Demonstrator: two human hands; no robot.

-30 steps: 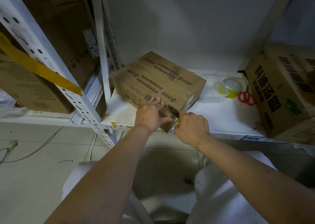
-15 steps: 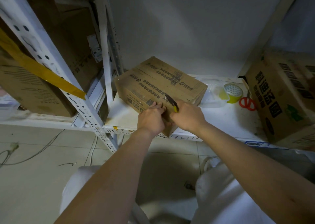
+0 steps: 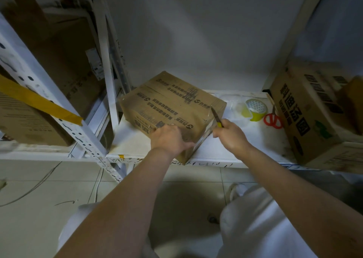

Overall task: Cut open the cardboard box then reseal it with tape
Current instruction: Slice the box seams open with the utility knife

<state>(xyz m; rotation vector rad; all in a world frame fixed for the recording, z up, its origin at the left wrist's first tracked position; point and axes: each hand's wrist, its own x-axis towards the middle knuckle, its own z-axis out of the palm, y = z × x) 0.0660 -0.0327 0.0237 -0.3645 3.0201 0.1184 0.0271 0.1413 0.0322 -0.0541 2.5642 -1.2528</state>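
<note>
Nearest me, at about six o'clock, were pale trouser knees over a tiled floor, and both bare forearms reached up from there to the white shelf (image 3: 255,140). My left hand (image 3: 171,140) lay spread and pressed on the near top corner of the cardboard box (image 3: 172,104), fingers flat and grasping nothing, just pinning it. My right hand (image 3: 230,135), at roughly one o'clock from the left, was clenched around the yellow-handled utility knife (image 3: 217,118), its thin dark blade pointing up along the box's right edge, where clear tape glinted. The box sat at twelve o'clock, skewed on the shelf, its near corner jutting slightly over the front lip. I judged the risks plainly: the left fingers were close to the blade's line, so a slip on slick tape could bring the edge toward them; a push at that overhanging corner could tip or slide the box; too deep a cut could reach whatever is inside. The cardboard looked matte, brown, printed and softly creased. Farther off, at two o'clock, stood a yellow-cored tape roll (image 3: 256,108), round and glossy, then red-handled scissors (image 3: 273,120), then a larger printed carton (image 3: 306,116).
</note>
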